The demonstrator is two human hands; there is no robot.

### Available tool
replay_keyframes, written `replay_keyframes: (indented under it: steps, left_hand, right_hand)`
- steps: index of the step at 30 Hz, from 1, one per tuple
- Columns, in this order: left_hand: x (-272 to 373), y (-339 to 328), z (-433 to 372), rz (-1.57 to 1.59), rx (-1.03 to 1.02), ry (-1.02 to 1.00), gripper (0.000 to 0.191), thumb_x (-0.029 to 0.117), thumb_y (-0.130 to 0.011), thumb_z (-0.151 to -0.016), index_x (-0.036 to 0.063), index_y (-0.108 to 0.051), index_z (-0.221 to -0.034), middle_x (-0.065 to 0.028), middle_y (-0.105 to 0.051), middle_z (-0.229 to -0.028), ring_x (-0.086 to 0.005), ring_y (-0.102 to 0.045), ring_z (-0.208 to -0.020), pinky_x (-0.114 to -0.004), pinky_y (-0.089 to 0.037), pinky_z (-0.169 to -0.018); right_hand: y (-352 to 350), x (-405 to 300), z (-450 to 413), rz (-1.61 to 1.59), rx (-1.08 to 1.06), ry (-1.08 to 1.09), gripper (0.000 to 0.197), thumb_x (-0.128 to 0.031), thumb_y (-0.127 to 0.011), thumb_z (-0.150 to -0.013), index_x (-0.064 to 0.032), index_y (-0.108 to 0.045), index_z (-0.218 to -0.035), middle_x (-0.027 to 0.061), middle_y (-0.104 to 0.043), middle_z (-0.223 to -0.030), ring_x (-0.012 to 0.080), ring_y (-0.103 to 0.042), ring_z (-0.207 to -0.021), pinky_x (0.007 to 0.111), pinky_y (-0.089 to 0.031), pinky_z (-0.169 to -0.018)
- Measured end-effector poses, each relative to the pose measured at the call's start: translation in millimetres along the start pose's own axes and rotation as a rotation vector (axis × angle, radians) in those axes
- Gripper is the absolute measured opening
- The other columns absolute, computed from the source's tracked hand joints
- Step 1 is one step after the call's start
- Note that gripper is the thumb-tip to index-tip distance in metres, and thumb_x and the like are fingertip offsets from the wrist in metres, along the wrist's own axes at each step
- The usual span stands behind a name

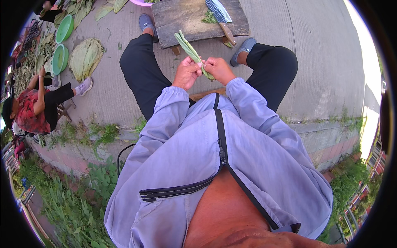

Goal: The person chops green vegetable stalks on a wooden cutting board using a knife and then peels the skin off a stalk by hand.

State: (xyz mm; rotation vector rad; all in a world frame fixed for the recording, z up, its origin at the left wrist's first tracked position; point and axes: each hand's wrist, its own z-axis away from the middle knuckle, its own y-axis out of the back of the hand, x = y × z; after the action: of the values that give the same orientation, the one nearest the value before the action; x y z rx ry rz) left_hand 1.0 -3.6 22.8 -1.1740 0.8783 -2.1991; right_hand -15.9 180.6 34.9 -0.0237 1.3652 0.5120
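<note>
A long, narrow roll of pale green leaves slants between my hands, above the gap between my knees. My left hand grips it from the left, with the thumb lying across it. On the other side, the bent fingers of my right hand pinch the roll near its lower end. Just beyond my hands is a low, worn wooden bench. A broad-bladed cleaver lies at the bench's right side, its wooden handle reaching over the near edge. Shredded green leaf sits beside the blade.
A pink basin shows past the bench. At left, a flat pile of large leaves lies near two green basins. A seated person handles leaves there. Weeds grow along the pavement edge behind me.
</note>
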Motion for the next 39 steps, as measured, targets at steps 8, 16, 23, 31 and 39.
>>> replay_keyframes:
  steps: [8, 16, 23, 31, 39]
  left_hand:
    - [-6, 2, -1, -0.121, 0.099, 0.006, 0.028, -0.003, -0.072, -0.089, 0.0021, -0.059, -0.114, -0.0071, -0.069, -0.094, -0.0108, -0.058, -0.061, -0.027, -0.046, -0.054]
    - [-6, -1, -1, -0.127, 0.121, -0.032, 0.025, -0.003, -0.073, -0.088, 0.0041, -0.059, -0.108, -0.0038, -0.066, -0.087, -0.0089, -0.054, -0.058, -0.024, -0.041, -0.051]
    - [0, 5, 0, -0.076, 0.067, -0.035, 0.025, -0.001, -0.074, -0.087, 0.0045, -0.059, -0.107, -0.0021, -0.064, -0.085, -0.0084, -0.053, -0.057, -0.024, -0.040, -0.050]
    - [5, 2, 2, -0.257, 0.134, -0.075, 0.024, 0.001, -0.076, -0.087, 0.0053, -0.062, -0.106, -0.0023, -0.067, -0.090, -0.0103, -0.059, -0.067, -0.026, -0.046, -0.061]
    - [2, -13, 4, -0.097, 0.173, -0.056, 0.021, -0.001, -0.072, -0.089, 0.0061, -0.064, -0.107, -0.0075, -0.072, -0.105, -0.0205, -0.069, -0.097, -0.038, -0.054, -0.088]
  right_hand:
    - [-7, -16, 8, 0.449, 0.048, -0.014, 0.021, -0.024, -0.061, -0.090, -0.0055, -0.069, -0.092, 0.0228, -0.069, -0.082, 0.0427, -0.068, -0.077, 0.051, -0.053, -0.069]
    - [-9, -19, 11, 0.331, 0.038, -0.057, 0.021, -0.024, -0.062, -0.091, -0.0036, -0.066, -0.094, 0.0223, -0.068, -0.080, 0.0417, -0.068, -0.075, 0.049, -0.052, -0.068]
    - [-12, -13, 10, 0.119, 0.025, -0.090, 0.020, -0.022, -0.066, -0.089, -0.0034, -0.071, -0.094, 0.0189, -0.070, -0.077, 0.0341, -0.069, -0.071, 0.046, -0.052, -0.067]
    - [-14, -13, 6, 0.051, 0.006, -0.091, 0.020, -0.021, -0.067, -0.089, -0.0016, -0.070, -0.092, 0.0190, -0.069, -0.077, 0.0311, -0.068, -0.070, 0.043, -0.051, -0.066]
    - [-10, -16, 8, 0.186, 0.055, -0.006, 0.018, -0.018, -0.067, -0.090, 0.0000, -0.065, -0.090, 0.0158, -0.066, -0.073, 0.0247, -0.063, -0.065, 0.040, -0.050, -0.063]
